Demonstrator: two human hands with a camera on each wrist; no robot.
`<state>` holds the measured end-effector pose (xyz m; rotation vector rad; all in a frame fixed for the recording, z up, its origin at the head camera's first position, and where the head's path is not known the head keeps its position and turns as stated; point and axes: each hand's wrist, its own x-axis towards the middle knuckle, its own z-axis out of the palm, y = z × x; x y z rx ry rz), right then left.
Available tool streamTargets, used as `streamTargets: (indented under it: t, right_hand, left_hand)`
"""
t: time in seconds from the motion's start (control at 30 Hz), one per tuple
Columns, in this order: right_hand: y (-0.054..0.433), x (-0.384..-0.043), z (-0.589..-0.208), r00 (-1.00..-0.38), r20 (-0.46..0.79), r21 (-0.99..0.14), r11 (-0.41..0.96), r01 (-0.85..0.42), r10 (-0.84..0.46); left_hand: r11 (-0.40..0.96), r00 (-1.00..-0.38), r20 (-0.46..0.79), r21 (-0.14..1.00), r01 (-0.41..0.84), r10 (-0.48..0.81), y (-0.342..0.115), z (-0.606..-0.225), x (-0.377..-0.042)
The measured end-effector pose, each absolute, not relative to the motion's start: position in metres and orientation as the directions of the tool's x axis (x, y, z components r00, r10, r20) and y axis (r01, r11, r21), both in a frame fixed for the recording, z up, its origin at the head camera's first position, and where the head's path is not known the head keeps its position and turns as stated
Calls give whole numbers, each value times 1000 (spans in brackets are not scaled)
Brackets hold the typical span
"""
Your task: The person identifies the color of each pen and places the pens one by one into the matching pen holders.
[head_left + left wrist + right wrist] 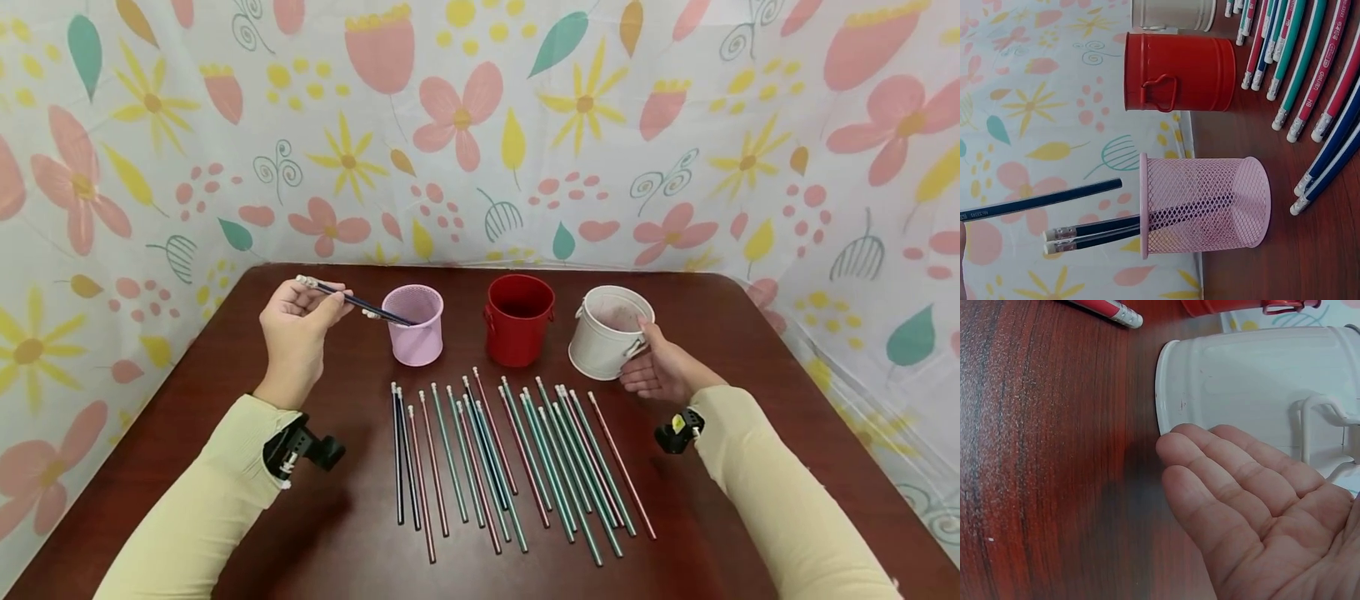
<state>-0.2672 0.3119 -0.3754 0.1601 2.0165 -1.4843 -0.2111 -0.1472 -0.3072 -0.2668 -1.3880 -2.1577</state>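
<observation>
My left hand (294,333) pinches a dark blue pencil (1041,201), its eraser end up and its unsharpened end tilted toward the pink mesh pencil cup (417,343). In the left wrist view that end is just short of the cup's mouth. Two dark blue pencils (1094,232) lean inside the cup, erasers sticking out. My right hand (663,371) is at the side of the white metal bucket (600,346), thumb at the rim, other fingers extended low beside the wall. The right wrist view shows these fingers (1210,481) nearly straight, palm turned up.
A red metal bucket (517,333) stands between the pink cup and the white bucket. Nearer me, several red, green and dark blue pencils (517,467) lie in a loose row on the brown table (337,517). A flower-patterned cloth (465,167) hangs behind.
</observation>
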Motion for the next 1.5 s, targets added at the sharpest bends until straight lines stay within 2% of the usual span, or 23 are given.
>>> streamTargets:
  t: [0.47, 1.03, 1.5]
  right_hand:
    - [312, -270, -376, -807, -537, -824, 358, 439, -247]
    - [313, -268, -374, -815, -527, -830, 353, 433, -240]
    - [313, -268, -374, -820, -526, -827, 361, 431, -227]
  left_hand:
    - [-320, -797, 449, 748, 582, -404, -141, -302, -221]
    - [-278, -819, 380, 807, 520, -429, -146, -313, -250]
    - [-250, -842, 316, 857, 452, -438, -152, -327, -253]
